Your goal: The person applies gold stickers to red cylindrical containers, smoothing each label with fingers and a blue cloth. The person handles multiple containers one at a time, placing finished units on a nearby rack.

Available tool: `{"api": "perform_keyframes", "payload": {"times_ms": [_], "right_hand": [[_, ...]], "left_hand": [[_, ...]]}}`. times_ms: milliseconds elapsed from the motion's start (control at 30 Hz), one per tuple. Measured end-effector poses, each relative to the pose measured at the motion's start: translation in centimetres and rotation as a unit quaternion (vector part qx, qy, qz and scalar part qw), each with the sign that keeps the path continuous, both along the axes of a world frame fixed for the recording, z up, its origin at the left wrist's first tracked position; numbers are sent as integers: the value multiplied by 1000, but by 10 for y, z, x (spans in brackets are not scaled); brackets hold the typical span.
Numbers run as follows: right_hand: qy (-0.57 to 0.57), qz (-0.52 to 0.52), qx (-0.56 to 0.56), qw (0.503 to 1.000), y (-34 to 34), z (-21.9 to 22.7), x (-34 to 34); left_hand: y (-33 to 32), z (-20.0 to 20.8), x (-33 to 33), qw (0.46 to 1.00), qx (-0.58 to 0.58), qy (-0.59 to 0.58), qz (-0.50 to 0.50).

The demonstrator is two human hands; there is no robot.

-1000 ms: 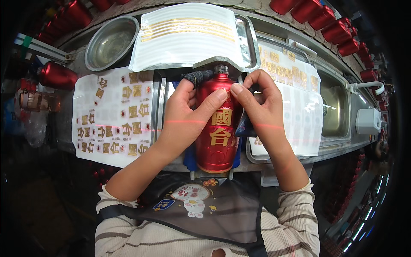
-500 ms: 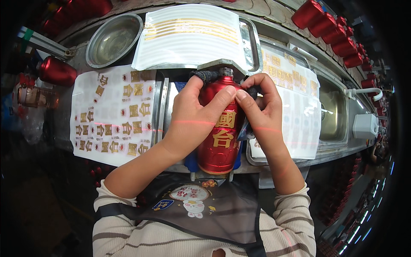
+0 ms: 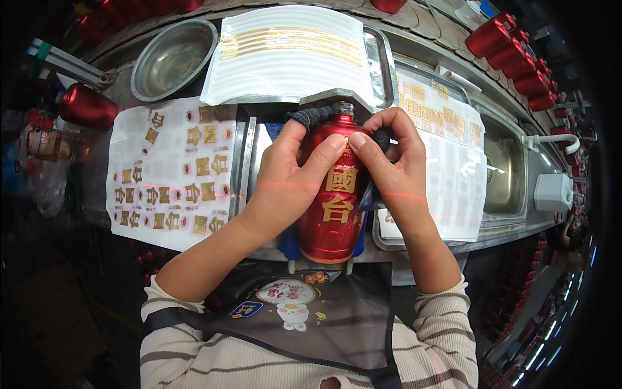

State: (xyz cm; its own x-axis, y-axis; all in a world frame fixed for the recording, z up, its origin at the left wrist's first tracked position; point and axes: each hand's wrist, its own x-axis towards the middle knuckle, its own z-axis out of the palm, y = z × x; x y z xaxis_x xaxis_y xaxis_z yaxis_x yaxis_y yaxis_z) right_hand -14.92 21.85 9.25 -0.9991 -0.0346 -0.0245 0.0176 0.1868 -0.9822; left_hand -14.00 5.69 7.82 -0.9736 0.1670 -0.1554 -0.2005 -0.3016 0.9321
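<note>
Bottle [image 3: 330, 241], red, between our left hand [image 3: 288, 178] and right hand [image 3: 395, 165], long axis running away, neck [image 3: 345, 109] farthest, both hands half-curled, thumbs [image 3: 329, 152] on it, finger grip hidden, grey bracket [image 3: 317, 98] beyond thumbs crowding neck, label sheet [image 3: 173, 136] left of left hand.

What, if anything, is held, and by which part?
A red bottle, by its shoulder, between left hand and right hand, thumbs on the front below the neck.

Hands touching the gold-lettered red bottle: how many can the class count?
2: the left hand at the bottle's upper left, the right hand at its upper right; some fingers are hidden.
</note>
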Motion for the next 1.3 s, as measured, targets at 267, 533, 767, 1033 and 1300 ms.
{"api": "perform_keyframes", "payload": {"times_ms": [267,533,767,1033,1300], "right_hand": [[-37,-23,-138,990,8,-15,13],[-57,-27,-153,986,8,-12,29],[-76,0,-131,989,19,-16,31],[-50,4,-133,990,18,-30,50],[-190,-124,-315,922,43,-48,60]], "left_hand": [[-35,-15,0,822,-404,398,-44],[-56,-16,1,754,-484,436,-80],[-53,-21,9,728,-491,470,-90],[-41,-12,22,667,-540,510,-57],[-33,-9,40,661,-528,528,-76]]}}
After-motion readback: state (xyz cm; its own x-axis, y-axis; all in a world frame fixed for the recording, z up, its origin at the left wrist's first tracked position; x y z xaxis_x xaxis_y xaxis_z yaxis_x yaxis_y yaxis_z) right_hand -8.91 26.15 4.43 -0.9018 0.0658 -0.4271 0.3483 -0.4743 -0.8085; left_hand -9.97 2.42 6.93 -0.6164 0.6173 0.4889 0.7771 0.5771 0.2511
